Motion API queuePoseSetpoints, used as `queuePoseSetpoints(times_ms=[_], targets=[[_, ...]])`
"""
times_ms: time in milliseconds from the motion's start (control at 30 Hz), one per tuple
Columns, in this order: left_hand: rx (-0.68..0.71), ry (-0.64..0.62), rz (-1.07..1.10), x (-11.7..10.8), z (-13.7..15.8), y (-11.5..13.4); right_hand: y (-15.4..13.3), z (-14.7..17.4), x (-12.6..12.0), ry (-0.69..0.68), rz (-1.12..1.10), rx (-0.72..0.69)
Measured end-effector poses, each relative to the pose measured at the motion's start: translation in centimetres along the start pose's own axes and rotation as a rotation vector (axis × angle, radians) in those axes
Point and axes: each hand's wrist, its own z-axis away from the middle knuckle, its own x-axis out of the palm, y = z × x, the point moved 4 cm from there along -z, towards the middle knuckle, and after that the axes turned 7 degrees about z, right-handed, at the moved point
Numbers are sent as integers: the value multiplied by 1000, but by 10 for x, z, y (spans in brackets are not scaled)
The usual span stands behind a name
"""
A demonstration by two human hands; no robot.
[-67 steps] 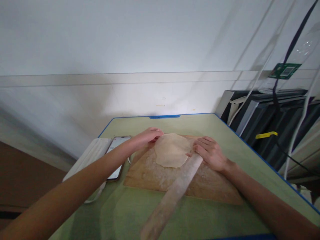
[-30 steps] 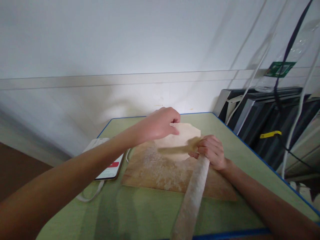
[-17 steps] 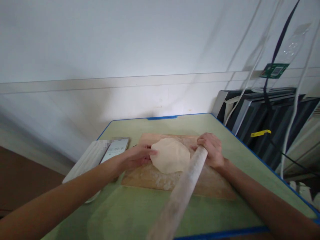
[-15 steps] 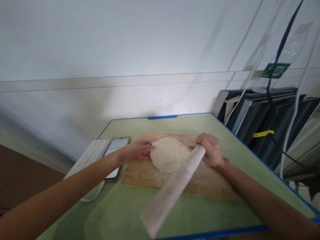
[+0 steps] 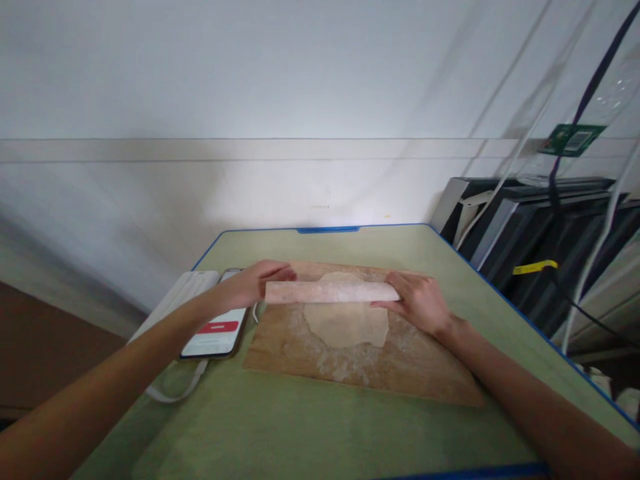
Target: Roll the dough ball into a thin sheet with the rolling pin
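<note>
A pale, floured rolling pin (image 5: 330, 292) lies crosswise over a flat sheet of dough (image 5: 345, 325). My left hand (image 5: 257, 283) is closed at the pin's left end, its fingers curled over the top. At the other end my right hand (image 5: 417, 300) grips the pin, with thumb and fingers around it. The dough, thin and uneven at its edge, rests on a wooden board (image 5: 425, 373) dusted with flour. The pin covers a band across the dough's upper part.
A phone (image 5: 215, 337) with a lit screen lies left of the board, beside a white face mask (image 5: 173, 300). The green table (image 5: 280, 427) has a blue edge. Dark flat panels (image 5: 530, 247), hanging cables and a plastic bottle (image 5: 575, 140) are at the right.
The rolling pin has swung from a slant in my right hand to level across the dough. My left hand has let go of the dough's edge and taken the pin's left end.
</note>
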Motion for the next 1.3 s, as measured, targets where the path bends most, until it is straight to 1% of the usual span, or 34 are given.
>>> queuePoseSetpoints(times_ms=[100, 167, 233, 267, 300, 367, 400, 467, 600, 700, 767, 867, 933, 967, 1100, 1300], targets=[[-9, -86, 0, 4, -5, -4, 0, 0, 3, -62, -4, 5], [27, -147, -78, 18, -4, -1, -1, -1, 2, -96, -14, 3], [77, -188, -211, 38, 0, 5, -2, -1, 0, -122, -24, 5], [103, -190, -278, 48, 2, 9, -3, -2, -1, -132, -27, 11], [129, -156, -427, 57, 4, 12, -3, -2, -2, -141, -28, 18], [147, -99, -649, 70, 8, 16, -4, -3, -5, -153, -26, 37], [149, -79, -726, 73, 8, 16, -5, -4, -5, -157, -23, 47], [161, -69, -772, 75, 8, 15, -7, -4, -6, -167, -16, 64], [264, -77, -761, 68, -1, 12, -8, -2, -1, -182, -15, 86], [325, -51, -741, 61, -12, 12, -2, -2, 5, -183, -14, 108], [339, -49, -707, 56, -19, 10, 3, -5, 12, -243, -30, 98], [301, -120, -608, 53, -33, 3, 10, -14, 23, -367, -105, -17], [234, -168, -549, 50, -43, -5, 14, -22, 29, -396, -144, -89], [203, -181, -530, 48, -48, -8, 16, -26, 32, -397, -152, -104], [162, -200, -490, 43, -64, -17, 22, -36, 39, -374, -157, -94], [216, -202, -407, 38, -75, -12, 25, -39, 44, -335, -183, -90]])
